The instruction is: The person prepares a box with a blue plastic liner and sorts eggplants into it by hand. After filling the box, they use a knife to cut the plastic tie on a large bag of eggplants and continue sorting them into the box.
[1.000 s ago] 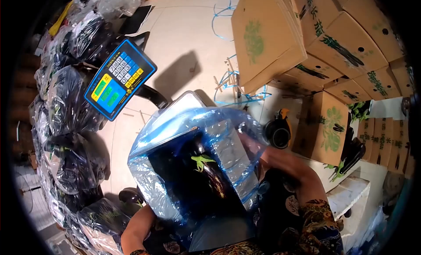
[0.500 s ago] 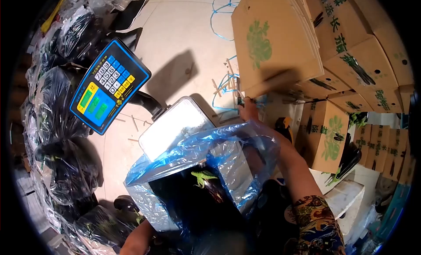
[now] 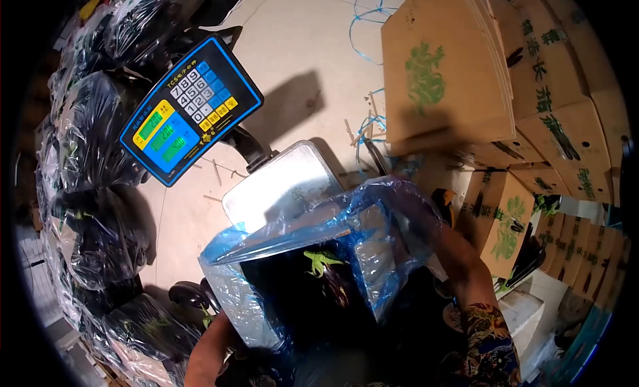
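The box (image 3: 241,308) of eggplants (image 3: 335,290) sits at the scale's (image 3: 283,187) near side, blue plastic (image 3: 226,242) draped over its rim, probably keeping it open. Left hand (image 3: 222,324) beside it, right hand (image 3: 411,202) behind plastic; I can't tell either grip.

L hand (image 3: 221,328) mostly hidden at the box (image 3: 234,306); R hand (image 3: 411,199) blurred w/ blue film (image 3: 293,231), fingers unclear. Eggplant's (image 3: 336,288) lower end lost in shadow (v. dark). Scale plate (image 3: 286,184) partly covered; top-R cartons (image 3: 566,130) cut off.

Crinkled glossy blue plastic bag (image 3: 389,264); smooth metal scale plate (image 3: 286,187); matt cardboard boxes (image 3: 566,130).
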Tool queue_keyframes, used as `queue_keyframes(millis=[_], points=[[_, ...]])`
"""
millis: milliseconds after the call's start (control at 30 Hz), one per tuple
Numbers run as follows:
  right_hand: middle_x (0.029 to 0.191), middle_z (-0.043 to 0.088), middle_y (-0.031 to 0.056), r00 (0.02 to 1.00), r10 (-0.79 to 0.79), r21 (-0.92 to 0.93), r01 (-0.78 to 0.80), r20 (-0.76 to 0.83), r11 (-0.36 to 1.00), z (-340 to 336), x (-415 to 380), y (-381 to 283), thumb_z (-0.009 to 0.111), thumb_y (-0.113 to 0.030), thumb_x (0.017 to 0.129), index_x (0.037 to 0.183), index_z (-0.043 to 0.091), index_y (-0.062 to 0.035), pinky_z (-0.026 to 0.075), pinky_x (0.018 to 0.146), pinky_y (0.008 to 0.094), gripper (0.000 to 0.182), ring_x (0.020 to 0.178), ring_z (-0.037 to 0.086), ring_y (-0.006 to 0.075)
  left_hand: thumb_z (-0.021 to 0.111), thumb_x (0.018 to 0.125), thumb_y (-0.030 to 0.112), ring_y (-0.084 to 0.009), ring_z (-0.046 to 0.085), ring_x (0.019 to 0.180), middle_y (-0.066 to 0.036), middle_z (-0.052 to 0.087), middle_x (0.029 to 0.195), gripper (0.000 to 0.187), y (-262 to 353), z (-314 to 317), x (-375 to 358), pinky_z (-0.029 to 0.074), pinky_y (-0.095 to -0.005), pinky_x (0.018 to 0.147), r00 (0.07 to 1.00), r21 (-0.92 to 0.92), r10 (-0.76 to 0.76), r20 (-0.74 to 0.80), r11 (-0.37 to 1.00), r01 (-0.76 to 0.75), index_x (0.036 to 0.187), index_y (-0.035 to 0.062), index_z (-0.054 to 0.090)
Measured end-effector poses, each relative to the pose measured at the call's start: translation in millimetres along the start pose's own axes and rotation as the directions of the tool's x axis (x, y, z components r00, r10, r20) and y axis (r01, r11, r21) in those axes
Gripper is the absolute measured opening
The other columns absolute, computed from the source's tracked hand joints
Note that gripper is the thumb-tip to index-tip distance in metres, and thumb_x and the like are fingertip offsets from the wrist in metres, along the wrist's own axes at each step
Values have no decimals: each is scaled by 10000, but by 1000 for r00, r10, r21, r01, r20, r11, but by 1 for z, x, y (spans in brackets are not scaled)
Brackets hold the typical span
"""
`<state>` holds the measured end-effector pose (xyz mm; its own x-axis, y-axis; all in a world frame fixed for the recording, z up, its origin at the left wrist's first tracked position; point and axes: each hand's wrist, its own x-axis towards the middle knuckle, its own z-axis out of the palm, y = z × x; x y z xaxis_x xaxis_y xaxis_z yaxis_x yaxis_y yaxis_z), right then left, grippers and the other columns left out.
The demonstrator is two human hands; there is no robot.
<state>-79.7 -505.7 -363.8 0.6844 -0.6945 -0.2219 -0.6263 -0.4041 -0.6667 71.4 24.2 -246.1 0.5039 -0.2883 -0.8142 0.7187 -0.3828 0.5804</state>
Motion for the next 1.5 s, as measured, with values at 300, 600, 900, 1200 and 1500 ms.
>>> queue_keyframes(millis=[300,600,900,1200,1500], points=[[907,656,107,945,74,425,73,-319,902,-145,-104,-99,486,-151,987,1030,614,-16,443,687,339,191,737,570,172,555,912,72,-180,634,897,-72,682,1037,257,13,-13,7,514,-297,778,988,-15,130,88,992,-129,1141,-10,636],[1018,621,68,857,-185,497,440,-481,748,-236,-153,-235,475,-218,997,1171,530,-17,444,862,313,272,890,570,149,538,925,77,-87,515,665,-2,594,829,245,-36,-19,-49,435,-234,623,958,88,284,50,954,-287,1157,12,590],[677,344,-57,861,-473,739,193,189,646,-183,-200,-348,443,-299,1021,1207,491,-38,222,454,199,324,523,269,30,617,880,192,-198,629,813,-122,655,907,281,-66,-56,-168,503,-331,755,610,473,642,-464,762,-443,1112,35,638],[671,532,-5,413,-602,390,490,683,779,-64,-268,-460,421,-297,1013,1037,579,-22,347,499,217,319,535,426,57,617,808,117,-381,551,1056,-241,573,1108,459,-71,-231,-286,428,-433,937,-300,651,586,-752,732,-202,1230,-41,534],[696,576,131,72,-686,492,644,724,586,94,-340,-544,417,-261,976,1065,511,-15,452,614,393,279,607,555,262,751,720,456,-400,502,1203,-282,528,1272,836,-51,-341,-256,395,-446,1008,-174,170,146,-974,977,-131,1343,4,423]])
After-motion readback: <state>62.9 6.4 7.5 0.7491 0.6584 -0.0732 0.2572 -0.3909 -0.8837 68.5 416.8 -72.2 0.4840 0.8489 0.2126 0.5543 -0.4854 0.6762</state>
